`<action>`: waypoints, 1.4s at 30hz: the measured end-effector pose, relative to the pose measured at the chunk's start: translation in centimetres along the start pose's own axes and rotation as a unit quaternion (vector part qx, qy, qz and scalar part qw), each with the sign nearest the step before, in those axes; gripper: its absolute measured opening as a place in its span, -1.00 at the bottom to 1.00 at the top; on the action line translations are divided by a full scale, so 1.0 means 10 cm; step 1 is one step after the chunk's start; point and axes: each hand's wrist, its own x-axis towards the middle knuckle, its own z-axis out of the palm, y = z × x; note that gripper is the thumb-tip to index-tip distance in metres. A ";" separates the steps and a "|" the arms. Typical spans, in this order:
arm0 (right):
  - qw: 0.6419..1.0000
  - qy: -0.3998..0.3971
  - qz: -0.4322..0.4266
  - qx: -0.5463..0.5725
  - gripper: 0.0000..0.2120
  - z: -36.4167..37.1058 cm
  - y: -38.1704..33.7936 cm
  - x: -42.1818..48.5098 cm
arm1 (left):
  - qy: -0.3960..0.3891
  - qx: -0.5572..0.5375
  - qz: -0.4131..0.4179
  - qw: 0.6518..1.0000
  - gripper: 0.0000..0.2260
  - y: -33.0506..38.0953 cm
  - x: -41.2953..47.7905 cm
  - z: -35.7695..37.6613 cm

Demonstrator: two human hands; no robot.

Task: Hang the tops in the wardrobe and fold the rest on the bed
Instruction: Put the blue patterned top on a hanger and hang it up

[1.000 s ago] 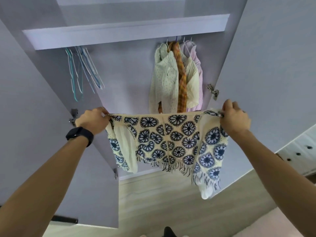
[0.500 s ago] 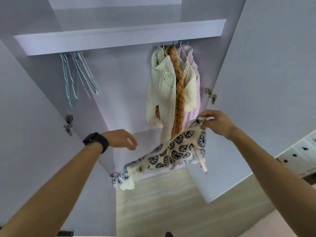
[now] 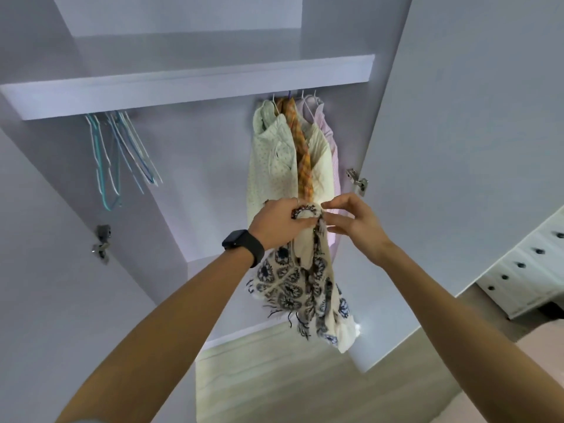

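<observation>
Spread wide between both hands a second ago, the patterned top now hangs bunched from the left hand, which grips its upper edge before the wardrobe, while the right hand, fingers parted, merely touches it, with no hanger fitted yet.

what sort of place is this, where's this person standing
Probably a bedroom, at an open wardrobe: tops on hangers under a shelf, empty hangers to their left, and a white drawer unit at the right edge.

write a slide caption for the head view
Left hand grips the bunched cream top with dark blue flower print, right hand at its edge, before hung shirts.
</observation>
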 end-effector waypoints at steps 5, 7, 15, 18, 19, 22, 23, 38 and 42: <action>0.938 -0.083 0.069 -0.329 -0.71 -0.03 0.54 -0.18 | 0.040 -0.058 -0.027 0.997 -0.58 0.04 0.14 -0.25; 0.928 -0.045 0.079 -0.362 -0.75 -0.10 0.63 -0.19 | 0.048 -0.054 -0.028 0.997 -0.71 0.00 0.13 -0.44; 0.827 0.056 -0.039 -0.559 -0.77 -0.63 0.42 0.04 | 0.120 0.000 -0.062 0.991 -0.83 -0.47 -0.17 -0.81; 0.810 0.070 -0.021 -0.582 -0.75 -0.69 0.37 0.13 | 0.121 0.005 -0.090 0.989 -0.81 -0.58 -0.21 -0.87; 0.805 0.067 -0.011 -0.589 -0.74 -0.71 0.38 0.13 | 0.119 0.007 -0.098 0.988 -0.82 -0.61 -0.22 -0.90; 0.813 0.028 0.001 -0.582 -0.73 -0.71 0.44 0.10 | 0.113 -0.011 -0.134 0.985 -0.84 -0.75 -0.26 -1.01; 0.821 0.012 -0.006 -0.571 -0.72 -0.69 0.47 0.08 | 0.105 -0.017 -0.148 0.983 -0.84 -0.78 -0.28 -1.04; 0.855 -0.070 0.075 -0.508 -0.58 -0.50 0.25 0.07 | -0.096 -0.075 -0.244 0.962 -0.56 -0.84 -0.84 -1.19; 0.850 -0.094 0.087 -0.511 -0.52 -0.66 0.38 -0.03 | 0.076 -0.107 -0.232 0.964 -0.74 -0.87 -0.84 -1.18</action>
